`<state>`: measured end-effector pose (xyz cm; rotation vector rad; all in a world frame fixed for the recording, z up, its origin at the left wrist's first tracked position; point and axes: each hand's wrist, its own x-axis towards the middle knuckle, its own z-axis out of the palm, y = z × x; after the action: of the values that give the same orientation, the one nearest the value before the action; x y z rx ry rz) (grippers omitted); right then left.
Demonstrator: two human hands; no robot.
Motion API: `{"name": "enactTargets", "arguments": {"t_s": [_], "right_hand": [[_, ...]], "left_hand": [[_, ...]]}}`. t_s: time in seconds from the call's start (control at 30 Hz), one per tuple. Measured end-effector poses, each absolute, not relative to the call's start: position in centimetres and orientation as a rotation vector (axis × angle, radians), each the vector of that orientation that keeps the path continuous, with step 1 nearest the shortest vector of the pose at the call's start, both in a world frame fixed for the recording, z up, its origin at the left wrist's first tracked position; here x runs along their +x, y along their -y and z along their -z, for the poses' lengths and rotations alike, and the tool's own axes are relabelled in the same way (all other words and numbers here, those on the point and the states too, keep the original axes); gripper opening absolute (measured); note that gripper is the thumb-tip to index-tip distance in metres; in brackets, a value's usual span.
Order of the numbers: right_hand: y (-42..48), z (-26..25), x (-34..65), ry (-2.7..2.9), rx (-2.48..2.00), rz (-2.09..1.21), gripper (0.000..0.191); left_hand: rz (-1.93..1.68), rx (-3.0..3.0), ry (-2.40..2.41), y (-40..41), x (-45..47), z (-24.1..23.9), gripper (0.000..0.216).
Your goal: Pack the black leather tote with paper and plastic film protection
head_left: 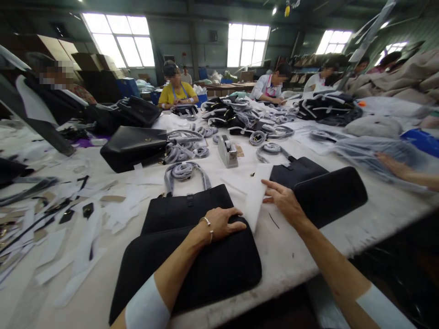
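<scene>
A black bag lies flat in front of me with its flap part folded toward the table's near edge. My left hand, with a bracelet at the wrist, rests on this bag, thumb and forefinger apart. My right hand pinches the edge of a thin white foam sheet, which stands tilted beside the bag's right side. A plastic-wrapped strap is coiled above the bag. To the right of my right hand lies a second black bag, its own wrapped strap behind it.
A tape dispenser stands mid-table. Paper and foam scraps litter the left, near another black bag. Wrapped bags and straps are heaped farther back. Another person's hand touches clear plastic at right; several people sit across the table.
</scene>
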<state>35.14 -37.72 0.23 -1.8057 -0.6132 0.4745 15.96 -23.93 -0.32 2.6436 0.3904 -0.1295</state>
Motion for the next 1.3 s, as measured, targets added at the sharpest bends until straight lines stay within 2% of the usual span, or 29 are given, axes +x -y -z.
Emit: {"name": "enactTargets", "arguments": {"t_s": [0.13, 0.27, 0.3, 0.4, 0.47, 0.7, 0.93, 1.1, 1.2, 1.3], "right_hand": [[37.2, 0.6, 34.6, 0.651, -1.662, -0.405, 0.048], [36.8, 0.6, 34.4, 0.565, -1.469, -0.326, 0.077], [36.6, 0.5, 34.5, 0.524, -1.399, -0.342, 0.075], [35.3, 0.2, 34.7, 0.355, -1.214, -0.316, 0.047], [34.0, 0.1, 34.7, 0.259, -1.123, -0.254, 0.036], [30.1, -0.7, 33.3, 0.353, -1.107, -0.242, 0.035], [30.3, -0.2, 31.5, 0.741, -1.284, -0.819, 0.033], [32.3, 1.3, 30.9, 0.900, -1.526, -1.059, 0.029], [33.2, 0.8, 30.8, 0.921, -1.533, -1.129, 0.026], [33.4, 0.0, 30.5, 0.903, -1.558, -1.065, 0.021]], "left_hand": [[0.162, 2.763, -0.562, 24.9, 16.3, 0.1, 0.060], [0.138, 2.827, -0.736, 25.5, 16.4, 0.0, 0.049], [0.116, 2.826, -0.759, 25.5, 16.3, 0.0, 0.046], [0.000, 2.795, -0.773, 25.4, 15.8, 0.0, 0.035], [-0.112, 2.757, -0.770, 25.3, 15.4, 0.0, 0.030], [-0.453, 2.623, -0.691, 25.1, 14.1, 0.6, 0.028], [-0.490, 2.600, -0.677, 25.0, 14.0, 0.7, 0.028], [-0.491, 2.595, -0.668, 25.1, 14.1, 0.9, 0.027], [-0.461, 2.603, -0.679, 25.1, 14.1, 1.0, 0.028], [-0.428, 2.609, -0.688, 25.1, 14.2, 0.9, 0.028]]}}
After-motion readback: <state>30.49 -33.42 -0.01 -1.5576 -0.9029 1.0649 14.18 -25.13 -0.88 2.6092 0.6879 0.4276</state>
